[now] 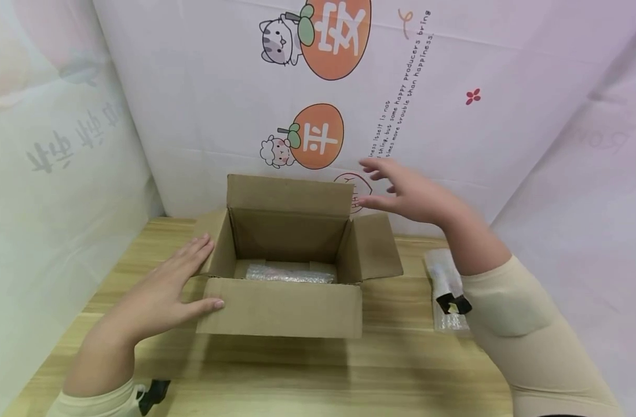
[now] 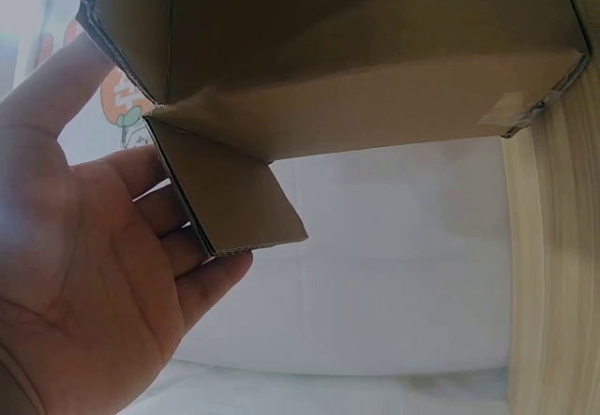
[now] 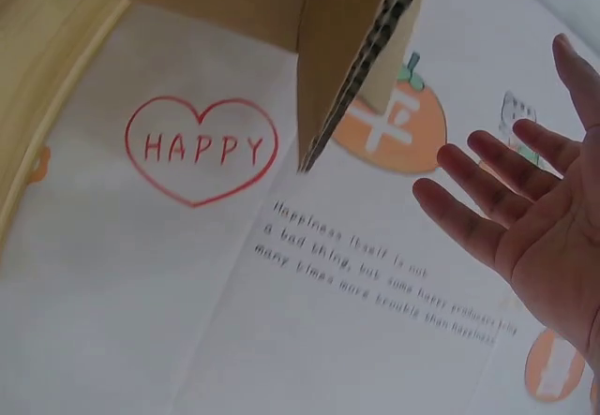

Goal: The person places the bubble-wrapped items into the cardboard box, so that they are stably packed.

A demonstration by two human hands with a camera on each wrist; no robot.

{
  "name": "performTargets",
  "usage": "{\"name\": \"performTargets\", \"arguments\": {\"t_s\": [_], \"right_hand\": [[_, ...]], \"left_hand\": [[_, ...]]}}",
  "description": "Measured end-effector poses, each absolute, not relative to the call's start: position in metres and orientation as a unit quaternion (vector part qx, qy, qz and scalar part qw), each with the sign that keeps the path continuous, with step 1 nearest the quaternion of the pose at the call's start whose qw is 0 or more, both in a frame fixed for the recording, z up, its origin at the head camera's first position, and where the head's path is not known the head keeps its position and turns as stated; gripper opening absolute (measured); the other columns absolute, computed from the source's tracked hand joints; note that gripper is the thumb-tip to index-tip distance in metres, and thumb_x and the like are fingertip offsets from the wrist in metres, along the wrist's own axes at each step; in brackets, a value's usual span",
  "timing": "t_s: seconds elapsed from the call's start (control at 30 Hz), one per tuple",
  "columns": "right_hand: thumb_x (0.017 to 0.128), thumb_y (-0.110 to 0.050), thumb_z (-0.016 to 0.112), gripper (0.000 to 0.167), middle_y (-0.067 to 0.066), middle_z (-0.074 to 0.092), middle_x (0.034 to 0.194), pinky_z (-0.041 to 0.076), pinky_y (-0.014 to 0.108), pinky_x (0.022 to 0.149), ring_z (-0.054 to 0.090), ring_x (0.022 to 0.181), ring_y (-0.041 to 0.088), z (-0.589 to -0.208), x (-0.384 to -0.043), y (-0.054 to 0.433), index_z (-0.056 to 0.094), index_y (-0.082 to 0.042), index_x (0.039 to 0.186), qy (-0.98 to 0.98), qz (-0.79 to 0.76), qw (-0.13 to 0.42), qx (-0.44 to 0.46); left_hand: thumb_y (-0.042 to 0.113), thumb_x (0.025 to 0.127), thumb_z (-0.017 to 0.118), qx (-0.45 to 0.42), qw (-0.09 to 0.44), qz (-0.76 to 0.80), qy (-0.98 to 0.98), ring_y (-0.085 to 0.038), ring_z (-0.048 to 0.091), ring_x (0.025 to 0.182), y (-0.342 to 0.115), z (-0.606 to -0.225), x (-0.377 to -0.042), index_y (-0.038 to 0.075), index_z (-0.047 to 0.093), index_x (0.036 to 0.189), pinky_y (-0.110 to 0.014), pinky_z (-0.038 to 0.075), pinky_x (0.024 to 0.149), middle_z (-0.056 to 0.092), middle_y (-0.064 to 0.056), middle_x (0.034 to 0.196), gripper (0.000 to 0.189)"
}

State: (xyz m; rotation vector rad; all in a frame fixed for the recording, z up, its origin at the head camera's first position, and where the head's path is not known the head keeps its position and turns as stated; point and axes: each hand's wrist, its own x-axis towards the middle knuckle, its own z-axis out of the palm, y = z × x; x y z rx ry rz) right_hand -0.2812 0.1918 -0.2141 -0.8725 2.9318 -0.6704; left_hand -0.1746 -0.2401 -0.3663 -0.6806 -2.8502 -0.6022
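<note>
An open cardboard box (image 1: 281, 310) stands on the wooden table with its flaps folded outward. At the bottom of it lies a bubble-wrapped item (image 1: 289, 274). My left hand (image 1: 164, 295) rests on the box's near left corner, its fingers laid along the left flap (image 2: 234, 195) and its thumb on the front flap. My right hand (image 1: 409, 188) hovers above and behind the right flap (image 1: 377, 246), fingers spread and apart from the cardboard. In the right wrist view, the palm (image 3: 562, 246) is bare.
Another bubble-wrapped item (image 1: 443, 272) lies on the table (image 1: 276, 376) at the right, partly behind the right forearm. A white printed cloth (image 1: 203, 87) hangs behind the table, with more cloth walls at left and right. Black straps sit by both sleeves.
</note>
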Motion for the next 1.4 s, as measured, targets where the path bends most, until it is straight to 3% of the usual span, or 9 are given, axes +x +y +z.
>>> {"name": "performTargets", "arguments": {"t_s": [0.53, 1.0, 1.4], "right_hand": [[0.094, -0.048, 0.061, 0.082, 0.014, 0.031, 0.157, 0.036, 0.065, 0.106, 0.036, 0.140, 0.038, -0.228, -0.263, 0.293, 0.017, -0.022, 0.158, 0.955, -0.234, -0.054, -0.173], [0.095, -0.050, 0.058, 0.091, 0.029, 0.025, 0.155, 0.032, 0.071, 0.101, 0.031, 0.137, 0.050, -0.265, -0.255, 0.372, 0.007, -0.008, 0.158, 0.973, -0.206, -0.037, -0.097], [0.099, -0.053, 0.048, 0.096, 0.046, 0.022, 0.145, 0.035, 0.074, 0.095, 0.032, 0.125, 0.064, -0.307, -0.259, 0.436, 0.000, 0.011, 0.152, 0.987, -0.157, 0.023, -0.040]], "left_hand": [[0.066, 0.083, 0.065, -0.216, 0.073, -0.207, -0.951, -0.030, 0.014, 0.152, -0.234, -0.364, -0.166, 0.024, 0.014, 0.159, -0.066, 0.026, 0.112, 0.011, 0.001, 0.166, 0.101], [0.066, 0.082, 0.066, -0.208, 0.066, -0.212, -0.953, -0.029, 0.013, 0.152, -0.234, -0.365, -0.166, 0.027, 0.013, 0.159, -0.064, 0.026, 0.113, 0.009, 0.004, 0.166, 0.101], [0.066, 0.082, 0.066, -0.211, 0.065, -0.212, -0.952, -0.029, 0.013, 0.152, -0.234, -0.365, -0.167, 0.026, 0.013, 0.159, -0.064, 0.026, 0.113, 0.010, 0.003, 0.166, 0.101]]}}
